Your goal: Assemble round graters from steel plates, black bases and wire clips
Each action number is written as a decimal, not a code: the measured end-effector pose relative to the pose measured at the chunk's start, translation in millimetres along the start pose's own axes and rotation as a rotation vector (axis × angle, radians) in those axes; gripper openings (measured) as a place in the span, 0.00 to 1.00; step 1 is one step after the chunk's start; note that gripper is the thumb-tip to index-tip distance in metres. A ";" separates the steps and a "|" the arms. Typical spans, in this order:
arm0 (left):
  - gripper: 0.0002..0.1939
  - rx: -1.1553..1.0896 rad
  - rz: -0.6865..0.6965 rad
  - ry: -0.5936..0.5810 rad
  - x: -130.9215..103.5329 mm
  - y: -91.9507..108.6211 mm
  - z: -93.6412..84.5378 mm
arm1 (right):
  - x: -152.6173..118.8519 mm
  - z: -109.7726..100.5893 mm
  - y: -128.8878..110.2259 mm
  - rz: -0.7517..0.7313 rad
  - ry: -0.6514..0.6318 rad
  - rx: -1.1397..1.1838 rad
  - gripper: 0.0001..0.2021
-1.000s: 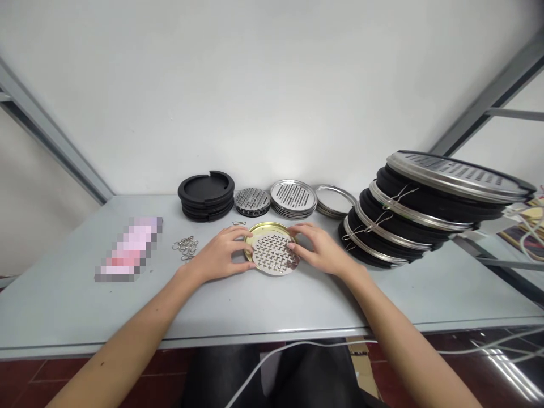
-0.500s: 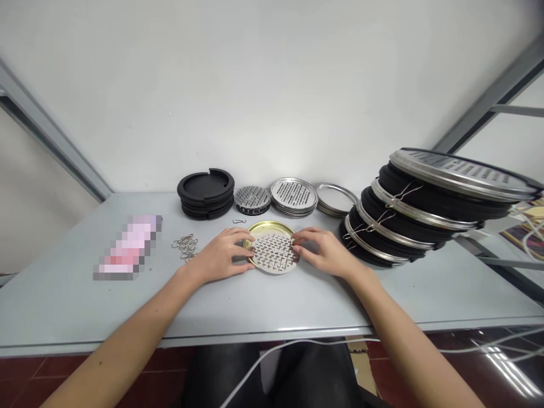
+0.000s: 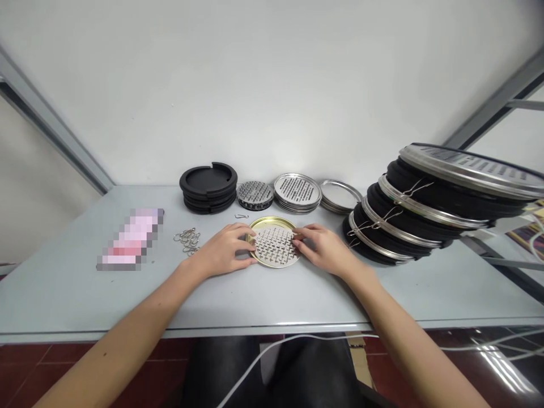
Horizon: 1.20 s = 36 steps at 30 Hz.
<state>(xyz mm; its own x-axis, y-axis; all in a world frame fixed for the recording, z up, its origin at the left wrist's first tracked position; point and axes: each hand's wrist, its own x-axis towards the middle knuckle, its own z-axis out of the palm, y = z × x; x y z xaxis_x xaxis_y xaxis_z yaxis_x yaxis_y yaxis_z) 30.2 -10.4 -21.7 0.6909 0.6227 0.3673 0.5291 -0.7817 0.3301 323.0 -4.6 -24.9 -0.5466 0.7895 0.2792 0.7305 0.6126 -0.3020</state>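
A round grater plate (image 3: 276,247) with raised punched teeth lies in a shallow gold-coloured metal lid (image 3: 272,221). Most of the lid's floor is covered by the plate; a band of gold shows at the far side. My left hand (image 3: 232,248) grips the left edges of the plate and lid, thumb low and fingers bent over the rim. At the right edge of the plate, my right hand (image 3: 323,249) pinches with thumb and fingertips. Just beyond the lid lies a single wire clip (image 3: 242,216).
Behind stand stacked black rings (image 3: 208,181), small grater discs (image 3: 255,194), slotted grater lids (image 3: 297,191) and plain metal lids (image 3: 340,195). At right leans a tall stack of black containers (image 3: 425,209) with metal bands. Wire clips (image 3: 187,239) and a blurred pink object (image 3: 131,238) lie left.
The grater plate has shifted away from me into the lid; its near edge no longer overhangs the lid's front. Both hands keep their places at its sides. The view has tilted slightly.
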 end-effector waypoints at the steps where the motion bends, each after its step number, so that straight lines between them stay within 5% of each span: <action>1: 0.08 0.000 0.000 0.001 -0.1 -0.1 0.1 | 0.0 0.8 0.0 0.007 0.000 -0.008 0.14; 29: 0.14 -0.002 -0.082 0.014 2.2 -4.6 -1.4 | 0.6 3.2 0.3 0.025 0.014 0.031 0.11; 36: 0.14 -0.011 -0.074 0.001 3.3 -5.3 1.7 | 2.6 6.5 1.0 -0.052 0.123 0.084 0.12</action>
<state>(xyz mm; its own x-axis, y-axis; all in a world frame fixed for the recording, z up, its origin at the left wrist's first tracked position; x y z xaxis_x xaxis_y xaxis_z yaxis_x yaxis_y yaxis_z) 30.5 -4.2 -23.6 0.6500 0.6785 0.3424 0.5731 -0.7335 0.3655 319.7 -1.6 -30.5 -0.5246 0.7490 0.4047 0.6627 0.6577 -0.3582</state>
